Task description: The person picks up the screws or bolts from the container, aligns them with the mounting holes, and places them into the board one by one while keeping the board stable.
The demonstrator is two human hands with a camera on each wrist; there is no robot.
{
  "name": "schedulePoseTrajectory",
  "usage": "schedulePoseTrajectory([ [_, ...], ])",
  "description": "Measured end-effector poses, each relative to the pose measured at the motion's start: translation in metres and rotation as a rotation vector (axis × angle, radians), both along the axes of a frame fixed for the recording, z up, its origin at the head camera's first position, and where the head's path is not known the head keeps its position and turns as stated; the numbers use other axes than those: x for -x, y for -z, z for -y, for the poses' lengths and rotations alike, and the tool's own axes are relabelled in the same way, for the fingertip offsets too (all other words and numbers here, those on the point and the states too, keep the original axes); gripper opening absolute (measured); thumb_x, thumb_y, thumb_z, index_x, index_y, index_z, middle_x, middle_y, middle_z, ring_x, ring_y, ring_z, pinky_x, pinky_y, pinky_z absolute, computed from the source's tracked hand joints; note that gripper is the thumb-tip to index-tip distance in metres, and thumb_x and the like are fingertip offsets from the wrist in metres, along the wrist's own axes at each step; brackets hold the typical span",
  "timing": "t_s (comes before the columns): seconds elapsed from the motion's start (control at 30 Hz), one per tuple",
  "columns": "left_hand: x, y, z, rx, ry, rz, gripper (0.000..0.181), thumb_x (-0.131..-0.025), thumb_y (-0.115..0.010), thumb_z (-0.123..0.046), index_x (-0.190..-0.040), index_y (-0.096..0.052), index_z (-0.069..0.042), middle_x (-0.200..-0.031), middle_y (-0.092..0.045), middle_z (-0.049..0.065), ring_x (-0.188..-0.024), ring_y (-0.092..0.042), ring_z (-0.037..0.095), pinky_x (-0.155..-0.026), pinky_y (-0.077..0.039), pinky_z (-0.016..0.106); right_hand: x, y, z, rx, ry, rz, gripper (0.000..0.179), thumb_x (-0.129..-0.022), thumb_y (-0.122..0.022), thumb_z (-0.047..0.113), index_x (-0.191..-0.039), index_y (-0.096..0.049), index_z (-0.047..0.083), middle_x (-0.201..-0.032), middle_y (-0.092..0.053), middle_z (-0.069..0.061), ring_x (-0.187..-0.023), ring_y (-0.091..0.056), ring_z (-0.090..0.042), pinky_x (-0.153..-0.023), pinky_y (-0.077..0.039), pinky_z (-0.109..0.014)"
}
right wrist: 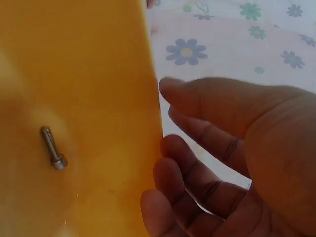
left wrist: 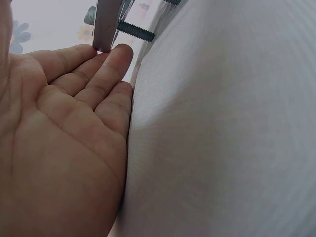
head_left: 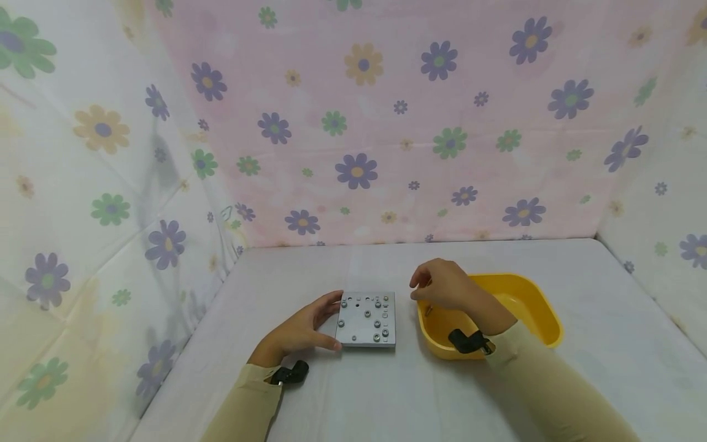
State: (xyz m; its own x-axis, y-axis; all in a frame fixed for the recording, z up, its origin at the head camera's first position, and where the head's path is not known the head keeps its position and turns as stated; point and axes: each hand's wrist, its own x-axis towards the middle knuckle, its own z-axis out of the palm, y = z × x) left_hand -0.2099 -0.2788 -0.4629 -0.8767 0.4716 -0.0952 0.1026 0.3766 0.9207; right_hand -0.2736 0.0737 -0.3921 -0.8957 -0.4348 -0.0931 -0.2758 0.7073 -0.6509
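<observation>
A square silver metal plate [head_left: 356, 325] lies on the table, with several socket head screws and small holes over its face. My left hand [head_left: 306, 325] rests at its left side, thumb by the near corner and fingertips along the edge. The left wrist view shows a threaded screw shank [left wrist: 136, 30] sticking out beneath the plate, near the straight fingertips. Over the left rim of a yellow tray [head_left: 510, 281], my right hand [head_left: 444, 285] hovers with loosely bent fingers, thumb apart from them, nothing between. A single socket head screw [right wrist: 53, 148] lies inside the tray.
The table [head_left: 381, 393] has a white cover. Flowered cloth [head_left: 359, 123] rises behind and at both sides. The tray stands to the right of the plate, with a narrow strip of table between them.
</observation>
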Motion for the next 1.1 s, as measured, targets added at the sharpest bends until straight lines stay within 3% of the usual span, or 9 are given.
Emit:
schedulePoseTrajectory([
  [0.17, 0.000, 0.000, 0.000, 0.005, 0.002, -0.002, 0.119, -0.071, -0.095, -0.012, -0.166, -0.022, -0.017, -0.166, -0.033, -0.007, -0.154, -0.035, 0.020, -0.130, -0.019, 0.043, 0.003, 0.003, -0.007, 0.013, -0.053, 0.016, 0.015, -0.089, -0.081, 0.025, -0.101, -0.075, 0.018, -0.093, -0.067, 0.001, -0.087, -0.059, -0.019, -0.079, -0.057, -0.030],
  [0.63, -0.001, -0.001, 0.000, 0.015, 0.002, -0.009, 0.119, -0.072, -0.095, -0.012, -0.165, -0.022, -0.018, -0.168, -0.031, -0.009, -0.155, -0.033, 0.020, -0.130, -0.019, 0.044, 0.014, 0.011, -0.032, 0.027, -0.177, 0.010, 0.009, -0.090, -0.082, 0.027, -0.092, -0.075, 0.023, -0.090, -0.071, 0.006, -0.085, -0.061, -0.018, -0.081, -0.054, -0.032],
  [0.87, -0.001, 0.000, 0.000, -0.002, 0.000, -0.007, 0.118, -0.072, -0.095, -0.011, -0.165, -0.023, -0.018, -0.166, -0.034, -0.006, -0.154, -0.034, 0.020, -0.130, -0.018, 0.044, 0.018, 0.014, -0.044, 0.012, -0.234, -0.020, 0.013, -0.091, -0.081, 0.028, -0.099, -0.077, 0.020, -0.090, -0.070, 0.007, -0.085, -0.061, -0.016, -0.080, -0.054, -0.032],
  [1.1, 0.001, 0.002, 0.001, 0.004, 0.015, -0.025, 0.118, -0.072, -0.095, -0.013, -0.165, -0.022, -0.015, -0.166, -0.035, -0.006, -0.154, -0.034, 0.019, -0.130, -0.018, 0.044, 0.021, 0.019, -0.052, 0.021, -0.244, 0.037, 0.018, -0.091, -0.080, 0.031, -0.106, -0.079, 0.021, -0.086, -0.071, 0.005, -0.083, -0.061, -0.018, -0.075, -0.053, -0.031],
])
